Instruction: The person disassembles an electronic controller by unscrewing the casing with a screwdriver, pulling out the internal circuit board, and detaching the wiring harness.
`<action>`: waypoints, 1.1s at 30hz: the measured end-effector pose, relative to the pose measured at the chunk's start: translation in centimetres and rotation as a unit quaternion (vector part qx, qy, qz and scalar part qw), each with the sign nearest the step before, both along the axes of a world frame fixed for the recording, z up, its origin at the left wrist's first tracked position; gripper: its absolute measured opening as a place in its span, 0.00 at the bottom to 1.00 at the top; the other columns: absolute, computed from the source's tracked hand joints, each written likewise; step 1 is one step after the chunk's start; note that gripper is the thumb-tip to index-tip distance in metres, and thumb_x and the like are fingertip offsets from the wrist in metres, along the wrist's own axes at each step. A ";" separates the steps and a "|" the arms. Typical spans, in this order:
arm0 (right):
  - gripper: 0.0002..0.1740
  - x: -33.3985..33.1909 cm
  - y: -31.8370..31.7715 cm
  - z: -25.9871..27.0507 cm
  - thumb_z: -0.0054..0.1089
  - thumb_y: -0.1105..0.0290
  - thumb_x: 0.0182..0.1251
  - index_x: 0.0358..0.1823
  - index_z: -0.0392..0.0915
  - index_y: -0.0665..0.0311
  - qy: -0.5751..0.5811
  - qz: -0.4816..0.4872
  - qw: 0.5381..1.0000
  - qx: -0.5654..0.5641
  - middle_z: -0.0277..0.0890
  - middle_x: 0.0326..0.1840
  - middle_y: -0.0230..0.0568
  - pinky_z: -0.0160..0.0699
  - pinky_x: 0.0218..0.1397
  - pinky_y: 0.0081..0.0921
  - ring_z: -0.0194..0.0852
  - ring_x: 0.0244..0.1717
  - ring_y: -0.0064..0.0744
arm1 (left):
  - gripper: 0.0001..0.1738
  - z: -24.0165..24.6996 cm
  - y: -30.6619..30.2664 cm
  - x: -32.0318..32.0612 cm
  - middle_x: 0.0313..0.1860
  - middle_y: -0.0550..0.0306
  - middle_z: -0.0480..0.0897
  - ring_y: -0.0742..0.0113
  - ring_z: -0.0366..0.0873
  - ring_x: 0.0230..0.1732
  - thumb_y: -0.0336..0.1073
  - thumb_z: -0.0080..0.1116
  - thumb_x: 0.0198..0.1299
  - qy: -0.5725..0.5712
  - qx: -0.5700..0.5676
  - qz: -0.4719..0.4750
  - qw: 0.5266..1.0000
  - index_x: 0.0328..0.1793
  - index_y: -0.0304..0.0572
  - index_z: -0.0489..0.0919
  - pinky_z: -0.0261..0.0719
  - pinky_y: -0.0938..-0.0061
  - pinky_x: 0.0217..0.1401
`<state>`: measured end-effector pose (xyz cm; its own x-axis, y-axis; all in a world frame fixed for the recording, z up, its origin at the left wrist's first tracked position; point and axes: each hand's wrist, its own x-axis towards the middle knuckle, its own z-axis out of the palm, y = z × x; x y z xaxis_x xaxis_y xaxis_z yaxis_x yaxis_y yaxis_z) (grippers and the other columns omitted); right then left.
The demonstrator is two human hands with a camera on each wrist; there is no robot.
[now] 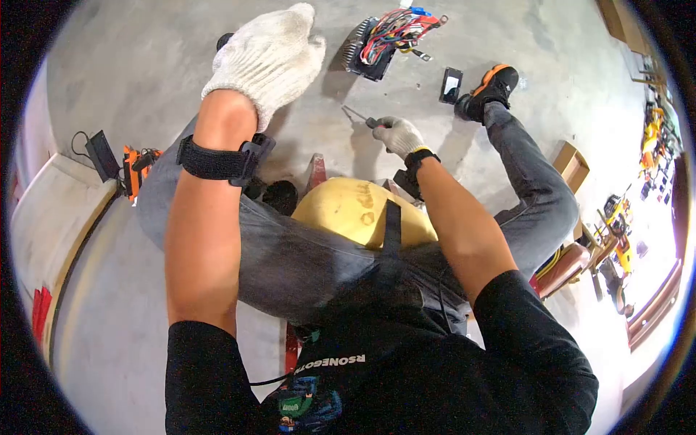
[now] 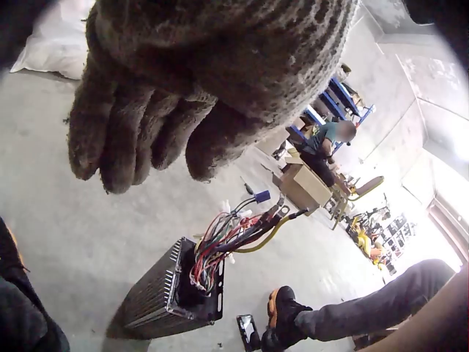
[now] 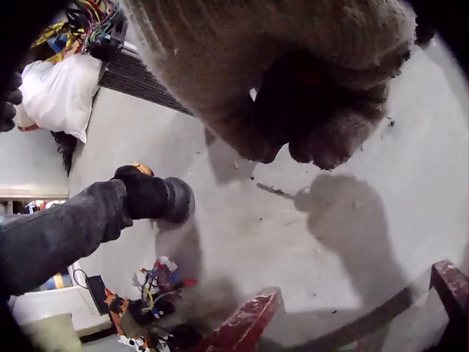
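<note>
Both your hands are wearing gloves (image 1: 243,85): your left hand (image 1: 270,61) is hovering near a wired metal box (image 1: 374,67), fingers released; your right hand (image 1: 399,138) is grasping a screwdriver (image 1: 372,122).

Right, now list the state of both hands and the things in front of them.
left hand: raised, empty, fingers uncurled
right hand: curled round the screwdriver
screwdriver: held, shaft bare
finned unit: on the floor
wires: bunched, ends loose
phone-like device: on the floor, power unclear
</note>
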<state>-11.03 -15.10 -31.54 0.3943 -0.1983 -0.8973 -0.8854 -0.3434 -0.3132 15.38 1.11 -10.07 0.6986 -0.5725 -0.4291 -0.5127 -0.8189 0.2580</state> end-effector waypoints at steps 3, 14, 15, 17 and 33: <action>0.26 0.5 0.5 -0.8 0.66 0.53 0.60 0.56 0.89 0.59 0.009 -0.038 0.999 0.027 0.89 0.46 0.56 0.85 0.55 0.40 0.90 0.48 0.52 | 0.18 0.1 0.0 0.3 0.49 0.40 0.87 0.35 0.84 0.55 0.50 0.56 0.70 0.028 -0.001 0.007 1.000 0.56 0.48 0.81 0.80 0.45 0.56; 0.24 1.3 0.3 -1.5 0.68 0.57 0.62 0.55 0.88 0.64 -0.023 0.004 1.000 0.016 0.82 0.29 0.39 0.81 0.31 0.30 0.79 0.26 0.28 | 0.15 0.5 0.1 0.6 0.47 0.40 0.87 0.35 0.84 0.54 0.47 0.54 0.70 0.035 -0.001 0.013 0.999 0.53 0.48 0.82 0.80 0.45 0.55; 0.24 1.3 0.1 -1.2 0.68 0.57 0.62 0.55 0.88 0.64 -0.023 0.004 1.000 0.016 0.82 0.29 0.39 0.81 0.31 0.30 0.79 0.26 0.28 | 0.15 0.5 0.1 0.6 0.47 0.40 0.87 0.35 0.84 0.54 0.46 0.54 0.70 0.037 0.001 0.010 0.999 0.52 0.48 0.82 0.80 0.45 0.55; 0.24 1.6 -0.6 0.4 0.68 0.57 0.61 0.54 0.88 0.65 0.001 -0.016 0.999 0.040 0.81 0.29 0.37 0.81 0.32 0.28 0.78 0.26 0.26 | 0.15 -0.4 0.7 0.6 0.48 0.41 0.87 0.35 0.84 0.54 0.46 0.54 0.70 0.026 -0.022 -0.005 0.999 0.52 0.48 0.82 0.80 0.45 0.55; 0.22 2.0 -9.2 28.6 0.60 0.60 0.72 0.59 0.85 0.67 -0.167 -0.107 0.963 0.183 0.82 0.36 0.31 0.72 0.38 0.19 0.71 0.33 0.18 | 0.23 1.1 -0.8 -0.5 0.51 0.46 0.89 0.61 0.86 0.49 0.31 0.56 0.60 0.340 -0.194 -0.086 0.916 0.62 0.29 0.84 0.83 0.68 0.57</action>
<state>-8.99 -24.26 -2.92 0.6581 -0.0009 -0.7530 -0.7528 0.0232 -0.6579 14.89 0.27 -8.96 0.2300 -0.8506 -0.4728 -0.2387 -0.5203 0.8200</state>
